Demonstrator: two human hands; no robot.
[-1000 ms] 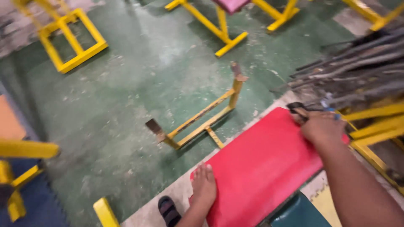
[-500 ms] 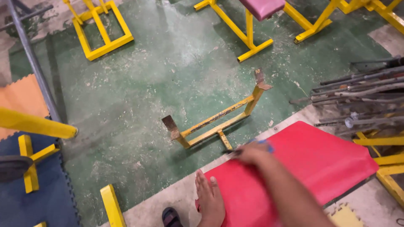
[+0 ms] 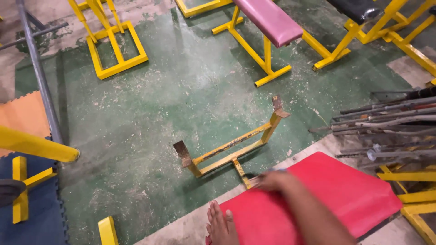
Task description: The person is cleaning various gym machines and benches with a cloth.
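Red padding [image 3: 336,199], a flat cushioned board with cut corners, lies on the pale concrete strip at the lower right of the view, next to the worn green floor [image 3: 181,100]. At its upper left edge rests the right hand [image 3: 272,180], blurred, with the forearm crossing the board from the bottom; the hand lies on the board's edge, but whether its fingers are apart or together on anything I cannot tell because of the blur. At the bottom, the left hand [image 3: 222,224] lies flat against the board's left edge, fingers straight and close together, pointing up the frame. Just beyond the board stands a low yellow metal frame [image 3: 231,152] with rusty plates at both ends, its short foot nearly touching the board's corner near the right hand. To the right, a pile of grey metal bars [image 3: 386,124] lies beside the board, over more yellow tubing. Farther off stands a yellow bench with a pink pad [image 3: 270,18], another with a black pad [image 3: 359,9], and a yellow rectangular stand [image 3: 113,45]. At left are orange and blue foam mats [image 3: 27,118] and a thick yellow tube [image 3: 36,145].
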